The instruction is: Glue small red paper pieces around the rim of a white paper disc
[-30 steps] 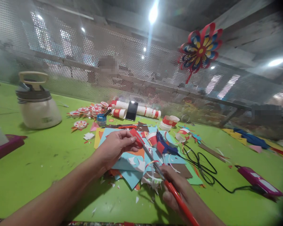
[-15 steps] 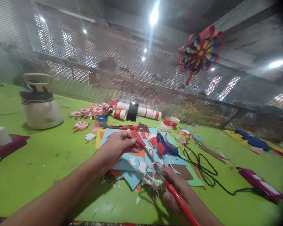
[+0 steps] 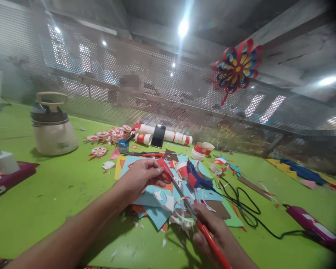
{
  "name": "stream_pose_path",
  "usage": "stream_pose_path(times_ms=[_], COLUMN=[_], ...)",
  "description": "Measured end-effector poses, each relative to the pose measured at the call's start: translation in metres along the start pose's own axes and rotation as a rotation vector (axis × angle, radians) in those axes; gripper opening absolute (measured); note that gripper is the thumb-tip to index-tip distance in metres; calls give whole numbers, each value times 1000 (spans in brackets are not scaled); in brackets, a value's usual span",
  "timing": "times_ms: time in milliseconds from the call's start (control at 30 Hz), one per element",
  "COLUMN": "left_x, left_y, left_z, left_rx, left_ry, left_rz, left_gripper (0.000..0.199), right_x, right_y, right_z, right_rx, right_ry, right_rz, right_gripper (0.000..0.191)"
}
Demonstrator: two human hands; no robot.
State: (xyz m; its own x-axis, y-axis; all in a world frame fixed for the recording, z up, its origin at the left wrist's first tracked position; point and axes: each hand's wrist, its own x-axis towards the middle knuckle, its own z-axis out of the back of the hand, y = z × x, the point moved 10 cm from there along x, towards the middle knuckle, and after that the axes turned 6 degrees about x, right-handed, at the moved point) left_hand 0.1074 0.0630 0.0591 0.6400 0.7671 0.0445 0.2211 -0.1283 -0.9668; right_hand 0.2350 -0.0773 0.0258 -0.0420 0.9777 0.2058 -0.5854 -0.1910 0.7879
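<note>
My left hand (image 3: pixel 141 176) pinches a small piece of red paper (image 3: pixel 164 167) between thumb and fingers. Red-handled scissors (image 3: pixel 187 204) are gripped in my right hand (image 3: pixel 217 233), their long blades pointing up and left to the edge of the red paper. Under both hands lies a heap of coloured paper sheets (image 3: pixel 158 215) with curled white offcuts. Just beyond the blades rests a blue glue gun (image 3: pixel 199 180), beside a red and white paper cup (image 3: pixel 181 170) lying on the sheets.
Behind the paper are a phone (image 3: pixel 158 136), a long tube of joined cups (image 3: pixel 172 136), a blue jar (image 3: pixel 123 146) and round paper pieces (image 3: pixel 117 133). A large kettle-like flask (image 3: pixel 54 130) stands left. A black cord (image 3: pixel 240 209) runs to a purple power strip (image 3: pixel 312 223) at right.
The view has shifted slightly, so most things sit a little lower and further right. Both hands keep their hold, with the scissors still at the red paper.
</note>
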Motion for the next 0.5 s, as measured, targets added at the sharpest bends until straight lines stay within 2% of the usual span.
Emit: stream_pose_path(times_ms=[167, 500], left_x=[1, 1], left_y=[3, 4], left_z=[0, -2], left_rx=[-28, -53], left_ry=[12, 47], left_rz=[3, 15], left_gripper=[16, 19], right_x=[-1, -3], right_y=[0, 2], right_z=[2, 4], right_rx=[-55, -115], right_ry=[-25, -73], right_rz=[32, -23], right_gripper=[26, 22])
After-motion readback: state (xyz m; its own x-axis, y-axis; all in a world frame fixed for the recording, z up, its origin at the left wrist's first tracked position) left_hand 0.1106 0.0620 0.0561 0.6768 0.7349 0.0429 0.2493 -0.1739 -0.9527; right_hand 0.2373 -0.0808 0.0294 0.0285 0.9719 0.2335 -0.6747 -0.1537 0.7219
